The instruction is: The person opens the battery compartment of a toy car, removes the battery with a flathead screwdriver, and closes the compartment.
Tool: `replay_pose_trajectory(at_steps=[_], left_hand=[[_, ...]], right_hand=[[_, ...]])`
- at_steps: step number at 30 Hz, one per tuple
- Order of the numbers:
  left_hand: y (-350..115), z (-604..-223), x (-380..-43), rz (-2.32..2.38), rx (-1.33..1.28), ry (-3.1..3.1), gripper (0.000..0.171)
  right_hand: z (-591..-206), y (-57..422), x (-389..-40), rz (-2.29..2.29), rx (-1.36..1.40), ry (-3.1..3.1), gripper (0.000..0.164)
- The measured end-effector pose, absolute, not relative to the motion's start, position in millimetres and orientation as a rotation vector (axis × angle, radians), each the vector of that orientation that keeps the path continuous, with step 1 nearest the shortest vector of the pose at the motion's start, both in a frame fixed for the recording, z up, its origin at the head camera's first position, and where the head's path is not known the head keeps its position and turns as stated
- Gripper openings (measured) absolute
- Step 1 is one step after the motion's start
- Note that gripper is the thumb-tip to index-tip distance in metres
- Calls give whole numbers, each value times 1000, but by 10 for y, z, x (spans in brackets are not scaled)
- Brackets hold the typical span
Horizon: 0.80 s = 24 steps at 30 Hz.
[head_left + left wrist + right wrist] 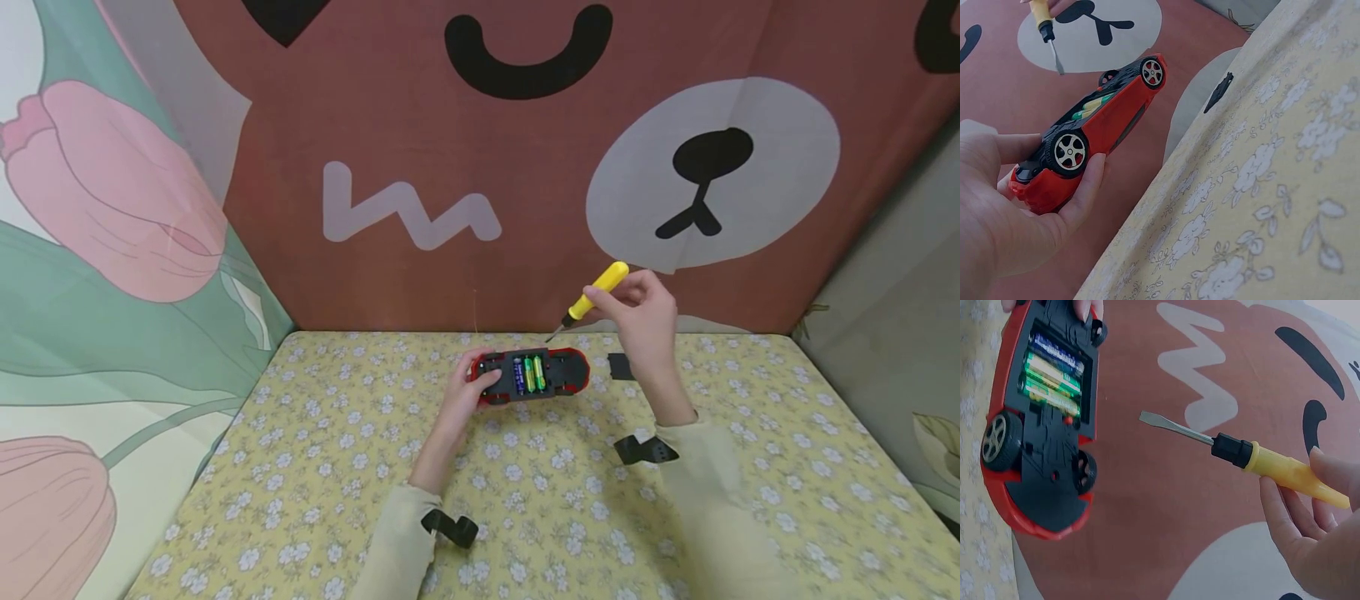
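Observation:
My left hand grips one end of a red toy car, held with its black underside up. Three batteries, one blue and two green, lie side by side in the uncovered compartment of the car's base. In my right hand is a flat-blade screwdriver with a yellow handle, pinched between thumb and fingers. Its metal blade points down toward the car in the head view, and a gap separates tip and car in the right wrist view.
A flat black cover piece lies on the floral tablecloth right of the car. Behind the table rises a brown cloth backdrop with a printed bear face. Dark straps are on both sleeves.

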State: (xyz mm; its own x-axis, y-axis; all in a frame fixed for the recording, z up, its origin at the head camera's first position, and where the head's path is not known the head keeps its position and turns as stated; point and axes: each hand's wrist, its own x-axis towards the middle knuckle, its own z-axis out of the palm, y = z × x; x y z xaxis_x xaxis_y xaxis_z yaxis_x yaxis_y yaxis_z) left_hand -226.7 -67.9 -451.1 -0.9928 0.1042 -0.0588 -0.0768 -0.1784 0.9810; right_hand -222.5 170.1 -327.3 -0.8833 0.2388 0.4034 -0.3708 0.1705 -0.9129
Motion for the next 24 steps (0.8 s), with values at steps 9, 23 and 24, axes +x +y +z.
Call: replay_pose_trajectory(at_steps=[9,23,24], left_hand=[[-676,-4504,-2256,2329,36,1927,45],[-677,-4500,-2257,2329,15,1924,45],[-677,-4497,-2255,2329,13,1925,45]], right_hand=[[-3384,1568,-2244,1706,189,-2041,36],[-3526,1396,-2275,1732,208,-2055,33],[-3536,1390,-2279,1737,205,-2052,33]])
